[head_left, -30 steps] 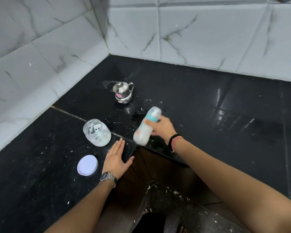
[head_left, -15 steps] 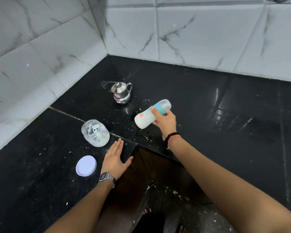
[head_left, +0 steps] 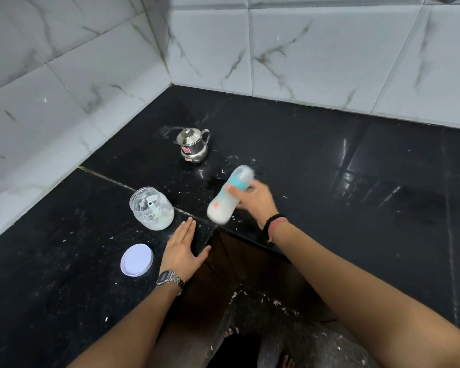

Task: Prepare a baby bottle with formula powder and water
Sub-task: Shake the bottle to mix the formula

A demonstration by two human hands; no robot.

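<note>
My right hand [head_left: 254, 199] grips a baby bottle [head_left: 227, 199] with a teal collar and clear cap, filled with white milky liquid. The bottle is tilted, cap end up and away, and it is blurred by motion above the black counter. My left hand [head_left: 182, 252] lies flat with fingers spread on the counter's inner corner, holding nothing. An open clear jar [head_left: 152, 208] with white formula powder and a scoop inside stands just left of the bottle. Its white lid [head_left: 136, 260] lies flat near my left hand.
A small steel kettle [head_left: 193, 145] with a lid and handle stands farther back on the black L-shaped counter [head_left: 329, 168]. White powder specks are scattered over the counter. Marble-tiled walls [head_left: 316, 54] close the back and left. The floor shows below the counter's inner corner.
The bottle has swung from lying nearly sideways to a steeper tilt, its base lower and nearer to me, in a shaking motion. My left hand has stayed flat on the counter.
</note>
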